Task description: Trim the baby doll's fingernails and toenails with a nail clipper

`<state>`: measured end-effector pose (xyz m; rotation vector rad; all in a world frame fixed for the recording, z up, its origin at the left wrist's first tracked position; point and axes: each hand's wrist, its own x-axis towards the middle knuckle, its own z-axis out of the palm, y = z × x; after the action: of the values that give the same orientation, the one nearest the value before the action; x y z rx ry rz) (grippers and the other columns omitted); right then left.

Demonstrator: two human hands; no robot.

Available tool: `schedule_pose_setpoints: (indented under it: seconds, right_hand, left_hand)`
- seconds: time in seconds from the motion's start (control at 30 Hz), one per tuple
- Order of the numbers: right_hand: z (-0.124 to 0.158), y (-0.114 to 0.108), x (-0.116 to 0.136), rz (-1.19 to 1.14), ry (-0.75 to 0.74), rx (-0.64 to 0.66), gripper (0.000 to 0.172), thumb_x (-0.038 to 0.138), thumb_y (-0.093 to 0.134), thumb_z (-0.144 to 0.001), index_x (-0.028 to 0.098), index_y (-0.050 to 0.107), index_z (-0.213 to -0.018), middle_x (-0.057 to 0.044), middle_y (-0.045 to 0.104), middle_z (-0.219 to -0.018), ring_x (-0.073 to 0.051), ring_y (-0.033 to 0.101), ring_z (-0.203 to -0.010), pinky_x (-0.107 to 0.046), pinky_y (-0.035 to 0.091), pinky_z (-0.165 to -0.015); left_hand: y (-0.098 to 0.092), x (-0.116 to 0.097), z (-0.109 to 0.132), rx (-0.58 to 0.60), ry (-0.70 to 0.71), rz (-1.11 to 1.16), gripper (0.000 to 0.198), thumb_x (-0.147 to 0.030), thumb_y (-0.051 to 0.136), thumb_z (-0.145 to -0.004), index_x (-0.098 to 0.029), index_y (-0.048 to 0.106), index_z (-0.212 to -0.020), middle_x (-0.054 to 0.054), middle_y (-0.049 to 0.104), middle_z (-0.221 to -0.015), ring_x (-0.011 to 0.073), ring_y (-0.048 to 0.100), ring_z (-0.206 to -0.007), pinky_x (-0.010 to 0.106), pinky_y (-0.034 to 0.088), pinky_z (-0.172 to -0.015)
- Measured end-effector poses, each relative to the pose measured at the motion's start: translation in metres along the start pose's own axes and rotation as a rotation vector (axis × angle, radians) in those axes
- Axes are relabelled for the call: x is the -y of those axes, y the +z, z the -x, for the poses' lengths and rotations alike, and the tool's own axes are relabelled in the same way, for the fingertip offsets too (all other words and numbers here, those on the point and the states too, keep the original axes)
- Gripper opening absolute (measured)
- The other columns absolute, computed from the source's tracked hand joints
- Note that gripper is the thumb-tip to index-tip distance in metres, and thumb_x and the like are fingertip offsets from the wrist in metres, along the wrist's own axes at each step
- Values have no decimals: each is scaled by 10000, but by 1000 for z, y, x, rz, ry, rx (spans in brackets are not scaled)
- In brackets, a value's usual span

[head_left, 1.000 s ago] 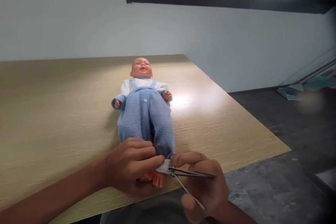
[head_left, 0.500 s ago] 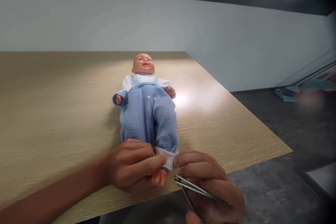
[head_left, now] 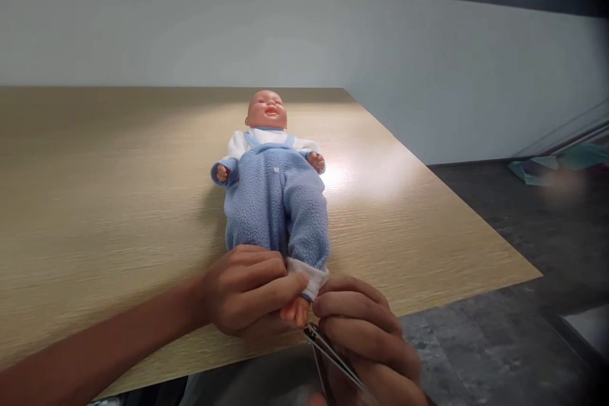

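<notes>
Doll (head_left: 278, 196) lies flat on its back on the table (head_left: 118, 190), head at 12 o'clock, feet at 6 by the near edge. Left hand (head_left: 247, 292) pinches the bare foot (head_left: 295, 312) just below the white cuff (head_left: 311, 279). Right hand (head_left: 366, 336), at 5 o'clock of that foot, is curled tight round a nail clipper (head_left: 333, 361) with its tip at the toes. Risks as I read them — the pinch is small, so the foot could twist out and the blades bite plastic or the left fingertip alongside. The cuff could snag too.
</notes>
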<state>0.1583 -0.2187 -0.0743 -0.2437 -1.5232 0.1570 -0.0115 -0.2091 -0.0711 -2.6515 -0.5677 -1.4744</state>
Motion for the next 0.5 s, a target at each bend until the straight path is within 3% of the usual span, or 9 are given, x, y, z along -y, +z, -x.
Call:
schedule_pose_setpoints:
  seconds: [0.1, 0.3, 0.5]
  right_hand:
    - [-2, -1, 4, -41, 21, 51, 396, 255, 583, -964, 181, 411, -616, 33, 624, -745, -102, 671, -666, -298, 595, -617]
    - [-13, -14, 19, -13, 267, 299, 319, 354, 552, -1007, 164, 592, -754, 22, 686, -764, -100, 706, -721, -264, 614, -743]
    - [-7, -14, 20, 0, 214, 286, 391, 315, 568, -990, 186, 476, -633, 40, 591, -661, -118, 678, -708, -301, 605, -686]
  left_hand:
    - [-1, 0, -1, 2, -2, 5, 266, -282, 512, -1016, -44, 631, -1011, 39, 591, -627, 146, 562, -556, 280, 528, -569]
    - [1, 1, 1, 5, 10, -2, 256, -272, 513, -1007, -45, 630, -1018, 41, 598, -646, 151, 569, -568, 282, 530, -575]
    - [0, 1, 3, 9, 9, -32, 257, -284, 504, -1006, -58, 622, -1039, 22, 579, -641, 150, 559, -568, 279, 516, -554]
